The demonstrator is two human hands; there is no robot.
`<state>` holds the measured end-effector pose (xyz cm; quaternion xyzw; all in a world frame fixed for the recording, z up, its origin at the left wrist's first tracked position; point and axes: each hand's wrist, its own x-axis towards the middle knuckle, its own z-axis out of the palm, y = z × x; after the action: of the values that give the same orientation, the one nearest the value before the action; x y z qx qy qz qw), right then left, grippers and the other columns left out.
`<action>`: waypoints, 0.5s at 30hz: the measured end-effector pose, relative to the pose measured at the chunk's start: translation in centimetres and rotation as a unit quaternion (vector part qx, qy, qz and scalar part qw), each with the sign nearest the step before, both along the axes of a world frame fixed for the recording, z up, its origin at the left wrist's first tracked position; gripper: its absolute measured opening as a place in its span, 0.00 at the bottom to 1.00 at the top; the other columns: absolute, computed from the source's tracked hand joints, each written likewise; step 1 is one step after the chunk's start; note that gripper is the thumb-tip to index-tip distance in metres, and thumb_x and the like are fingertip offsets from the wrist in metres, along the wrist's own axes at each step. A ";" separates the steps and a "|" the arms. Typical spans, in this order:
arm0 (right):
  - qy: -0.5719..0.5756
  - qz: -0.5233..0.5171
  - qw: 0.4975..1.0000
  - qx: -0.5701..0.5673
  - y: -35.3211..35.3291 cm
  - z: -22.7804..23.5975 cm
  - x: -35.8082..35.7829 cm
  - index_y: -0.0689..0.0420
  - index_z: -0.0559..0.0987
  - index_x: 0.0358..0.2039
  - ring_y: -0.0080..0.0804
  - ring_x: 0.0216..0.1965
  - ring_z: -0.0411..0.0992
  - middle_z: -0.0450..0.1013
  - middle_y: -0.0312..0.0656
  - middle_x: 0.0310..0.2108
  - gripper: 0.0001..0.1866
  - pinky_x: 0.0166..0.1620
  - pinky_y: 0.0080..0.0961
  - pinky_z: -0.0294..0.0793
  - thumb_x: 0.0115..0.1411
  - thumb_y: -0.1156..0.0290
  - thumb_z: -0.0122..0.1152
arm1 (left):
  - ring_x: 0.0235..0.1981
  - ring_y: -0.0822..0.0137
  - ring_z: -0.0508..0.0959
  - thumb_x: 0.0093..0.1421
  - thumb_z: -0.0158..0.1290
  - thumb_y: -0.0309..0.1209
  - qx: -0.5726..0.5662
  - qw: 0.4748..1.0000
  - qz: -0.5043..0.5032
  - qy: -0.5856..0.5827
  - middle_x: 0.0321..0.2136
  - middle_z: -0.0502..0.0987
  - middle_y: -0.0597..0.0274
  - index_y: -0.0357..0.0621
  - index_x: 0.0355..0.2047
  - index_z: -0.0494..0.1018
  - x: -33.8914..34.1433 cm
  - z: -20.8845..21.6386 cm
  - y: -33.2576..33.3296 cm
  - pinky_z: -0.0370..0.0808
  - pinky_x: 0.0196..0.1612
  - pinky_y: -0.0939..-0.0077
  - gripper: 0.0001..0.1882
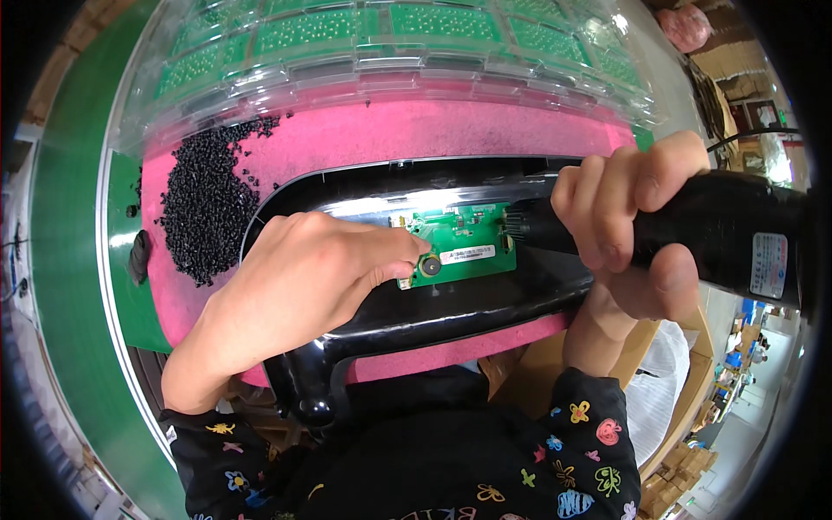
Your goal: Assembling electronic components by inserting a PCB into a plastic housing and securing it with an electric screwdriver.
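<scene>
The green circuit board is being cradled in a black plastic housing, its left end being touched by the left hand, thumb and forefinger nearly closed; whether anything is being pinched cannot be told. A black electric screwdriver is being gripped by the right hand, fingers curled around it, nose beside the board.

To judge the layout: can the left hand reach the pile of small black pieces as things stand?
Probably yes: the pile of small black pieces lies uncovered on the pink mat, near the left hand, whose fingers would first need to leave the green circuit board.
</scene>
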<state>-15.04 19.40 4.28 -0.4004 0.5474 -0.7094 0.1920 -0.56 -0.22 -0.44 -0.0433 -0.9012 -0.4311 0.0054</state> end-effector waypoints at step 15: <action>-0.071 0.072 0.978 -0.182 0.0 -0.5 -0.2 0.52 0.66 0.43 0.17 0.18 0.62 0.65 0.27 0.19 0.19 0.32 0.21 0.61 0.59 0.60 0.63 | 0.26 0.56 0.82 0.59 0.59 0.29 0.003 0.995 -0.017 0.101 0.28 0.82 0.58 0.40 0.35 0.79 -0.5 -1.0 -0.6 0.76 0.28 0.69 0.06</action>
<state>-15.22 19.39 3.83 -0.4155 0.3637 -0.8082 0.2045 -1.03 -0.82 -1.48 -0.1018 -0.8941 -0.4270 0.0895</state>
